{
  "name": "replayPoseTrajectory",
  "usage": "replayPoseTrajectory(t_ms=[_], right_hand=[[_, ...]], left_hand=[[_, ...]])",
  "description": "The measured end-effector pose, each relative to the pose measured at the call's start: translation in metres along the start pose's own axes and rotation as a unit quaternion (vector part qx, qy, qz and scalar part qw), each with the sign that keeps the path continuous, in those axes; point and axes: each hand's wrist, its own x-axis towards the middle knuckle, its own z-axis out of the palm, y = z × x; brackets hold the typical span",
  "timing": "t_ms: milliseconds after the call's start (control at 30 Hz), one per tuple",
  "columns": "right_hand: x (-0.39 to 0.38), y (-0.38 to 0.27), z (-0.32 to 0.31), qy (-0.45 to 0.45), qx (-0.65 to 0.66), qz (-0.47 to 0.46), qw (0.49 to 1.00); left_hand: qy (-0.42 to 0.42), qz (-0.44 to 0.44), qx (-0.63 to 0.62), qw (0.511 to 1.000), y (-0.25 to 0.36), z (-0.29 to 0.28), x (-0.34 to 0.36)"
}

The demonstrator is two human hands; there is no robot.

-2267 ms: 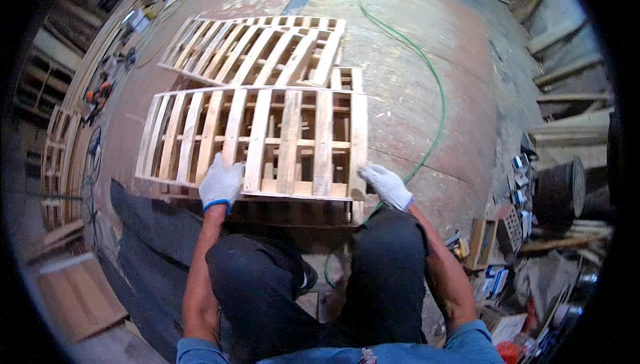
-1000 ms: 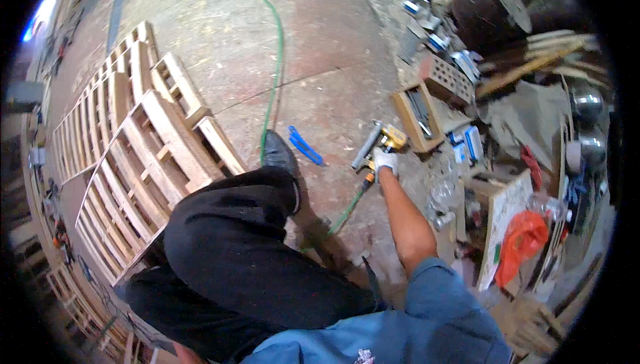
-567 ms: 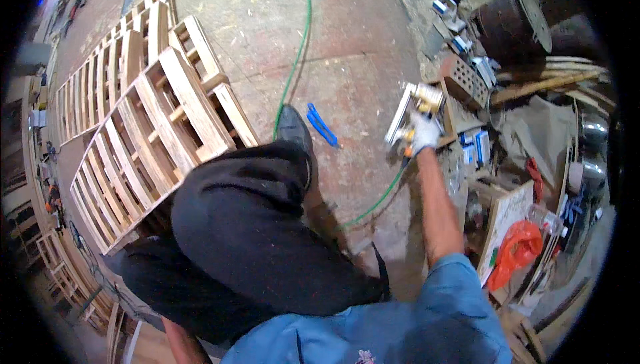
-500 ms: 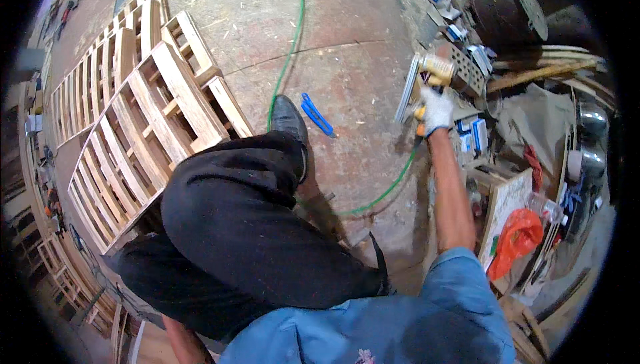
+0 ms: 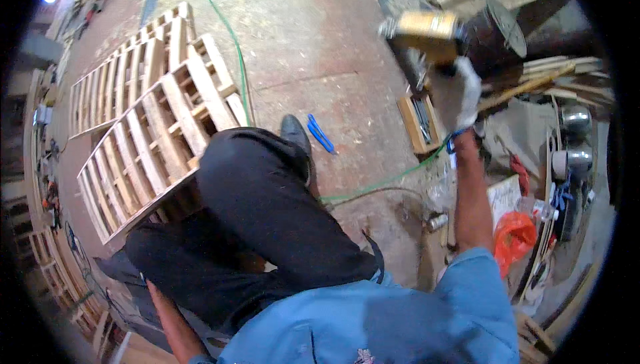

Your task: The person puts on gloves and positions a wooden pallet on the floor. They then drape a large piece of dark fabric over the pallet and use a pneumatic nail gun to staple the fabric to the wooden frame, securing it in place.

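Note:
My right hand (image 5: 461,91), in a white glove, grips a yellow nail gun (image 5: 423,31), raised above the clutter on my right and blurred by motion. Its green hose (image 5: 383,181) trails back across the floor. My left forearm (image 5: 172,317) shows at the lower left, but the fingers are hidden by my leg. Pale wooden pallets (image 5: 140,154) lie at my left beside my bent knee. A blue plastic object (image 5: 320,134) lies near my shoe.
An open wooden box of metal pieces (image 5: 420,124), a dark barrel (image 5: 497,41), loose boards (image 5: 533,81), metal canisters (image 5: 575,121) and an orange bag (image 5: 515,234) crowd the right side. More pallets and tools (image 5: 53,197) line the far left.
My view has turned right from the pallets both hands touched. My right hand took hold of the nail gun and has lifted it up and rightward from the floor beside the box.

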Motion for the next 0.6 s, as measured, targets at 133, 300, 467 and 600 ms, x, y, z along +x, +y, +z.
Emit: replayPoseTrajectory(t_ms=[133, 300, 467, 600], right_hand=[[-0.100, -0.064, 0.064, -0.128, 0.301, 0.179, 0.928], [-0.148, -0.061, -0.005, -0.222, 0.152, 0.256, 0.928], [-0.211, -0.002, -0.001, -0.114, 0.252, 0.239, 0.931], [-0.186, -0.001, -0.038, -0.098, 0.178, 0.115, 0.972]], left_hand=[[-0.064, 0.064, -0.230, 0.969, -0.082, -0.136, 0.013], [-0.022, -0.060, -0.247, 0.967, 0.012, -0.011, -0.109], [-0.004, -0.105, -0.326, 0.940, -0.045, -0.021, -0.148], [0.045, -0.135, -0.350, 0.926, -0.068, -0.032, -0.178]])
